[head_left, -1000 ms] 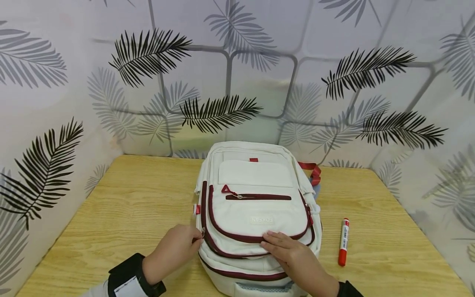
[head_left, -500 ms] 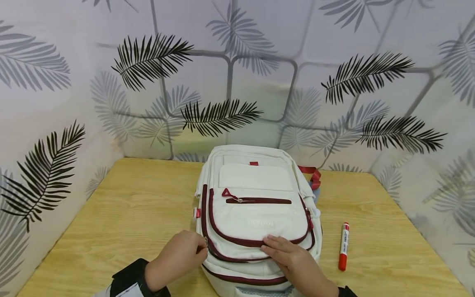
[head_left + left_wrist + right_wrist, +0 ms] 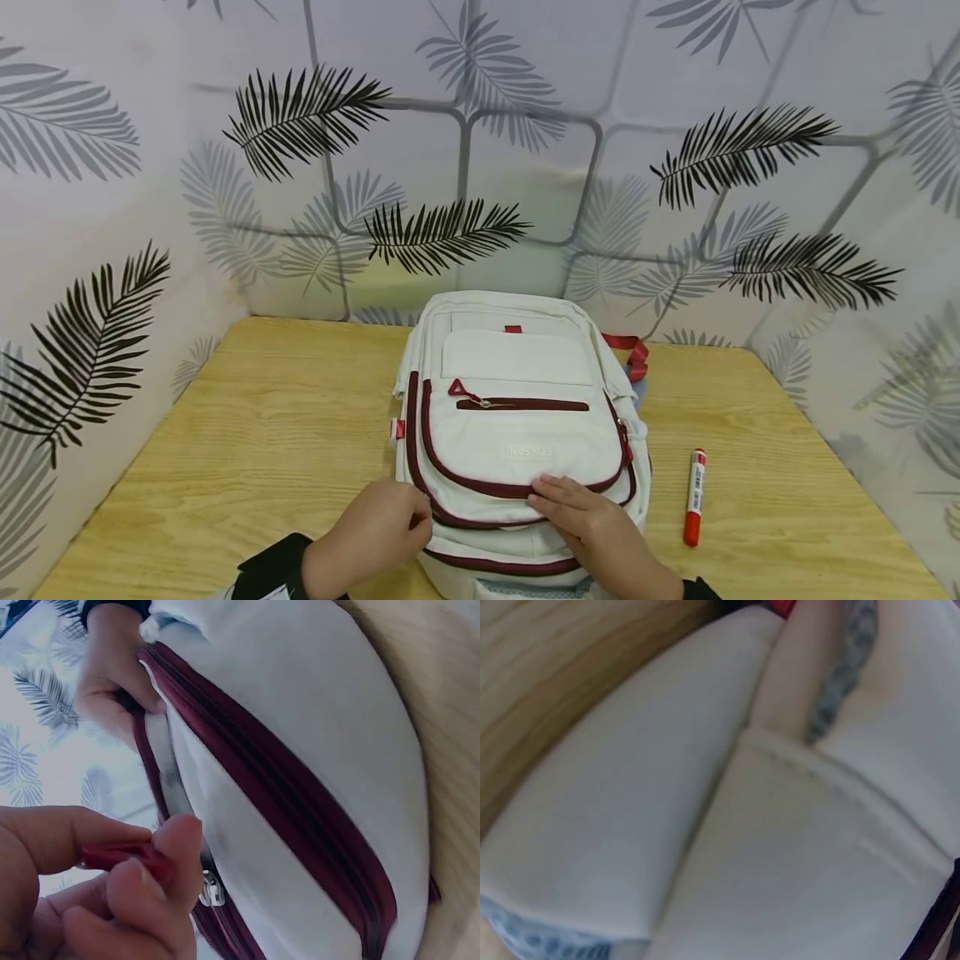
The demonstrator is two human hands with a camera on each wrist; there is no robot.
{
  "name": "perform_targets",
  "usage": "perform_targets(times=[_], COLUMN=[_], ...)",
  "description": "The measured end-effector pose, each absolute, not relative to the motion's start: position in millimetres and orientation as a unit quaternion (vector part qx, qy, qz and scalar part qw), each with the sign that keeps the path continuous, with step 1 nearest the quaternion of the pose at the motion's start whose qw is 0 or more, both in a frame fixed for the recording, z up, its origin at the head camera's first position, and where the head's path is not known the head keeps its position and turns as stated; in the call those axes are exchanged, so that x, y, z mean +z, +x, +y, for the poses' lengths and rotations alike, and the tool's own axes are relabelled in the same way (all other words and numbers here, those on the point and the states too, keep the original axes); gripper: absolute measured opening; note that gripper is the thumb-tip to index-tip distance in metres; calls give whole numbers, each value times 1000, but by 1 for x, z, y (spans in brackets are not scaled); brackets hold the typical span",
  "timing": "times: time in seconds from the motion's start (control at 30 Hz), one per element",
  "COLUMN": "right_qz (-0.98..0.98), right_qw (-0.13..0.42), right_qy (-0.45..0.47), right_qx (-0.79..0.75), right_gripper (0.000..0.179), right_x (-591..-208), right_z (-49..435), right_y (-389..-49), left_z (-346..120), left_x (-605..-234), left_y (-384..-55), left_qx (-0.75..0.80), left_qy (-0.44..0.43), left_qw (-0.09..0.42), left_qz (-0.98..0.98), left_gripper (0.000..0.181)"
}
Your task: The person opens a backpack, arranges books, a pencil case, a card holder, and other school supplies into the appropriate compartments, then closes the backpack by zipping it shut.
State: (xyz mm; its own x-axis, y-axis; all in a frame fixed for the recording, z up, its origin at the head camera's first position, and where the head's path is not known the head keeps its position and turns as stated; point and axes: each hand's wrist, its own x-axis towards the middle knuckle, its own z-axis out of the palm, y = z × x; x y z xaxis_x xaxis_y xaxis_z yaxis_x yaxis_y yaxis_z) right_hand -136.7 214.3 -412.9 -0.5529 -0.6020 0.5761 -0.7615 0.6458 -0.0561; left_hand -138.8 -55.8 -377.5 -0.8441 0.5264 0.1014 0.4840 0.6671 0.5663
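Note:
A white backpack (image 3: 517, 358) with dark red zips lies front side up on the table. At its lower left corner my left hand (image 3: 382, 533) pinches a red zip pull (image 3: 127, 856) between thumb and fingers. The metal slider (image 3: 212, 889) sits on the curved zip beside those fingertips in the left wrist view. My right hand (image 3: 600, 533) rests on the lower front of the bag, fingers laid over the red zip edge of the front pocket. In the left wrist view the zip's pocket mouth gapes near that hand. The right wrist view shows only bag fabric and table.
A red and white marker (image 3: 695, 497) lies on the wooden table (image 3: 285, 417) to the right of the bag. A red strap (image 3: 637, 354) sticks out behind the bag's upper right. Leaf-patterned cloth (image 3: 525, 150) hangs behind and at both sides.
My left hand has moved toward me and to the right, round the bag's lower left corner along the zip. The right hand stays where it was on the front pocket.

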Motion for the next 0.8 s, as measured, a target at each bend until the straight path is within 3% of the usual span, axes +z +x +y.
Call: perform_targets(times=[0.6, 0.8], right_qz=[-861, -857], right_qw=[276, 279], right_qy=[396, 399], right_qx=[163, 168], right_gripper=[43, 42], right_x=[-416, -417], right_z=[215, 214], right_y=[-138, -138], left_z=[-25, -15], left_x=[-378, -378], left_y=[-128, -126], left_qx=[320, 311], left_qy=[322, 347], left_qw=[86, 75], left_qz=[887, 882], left_gripper=[26, 23])
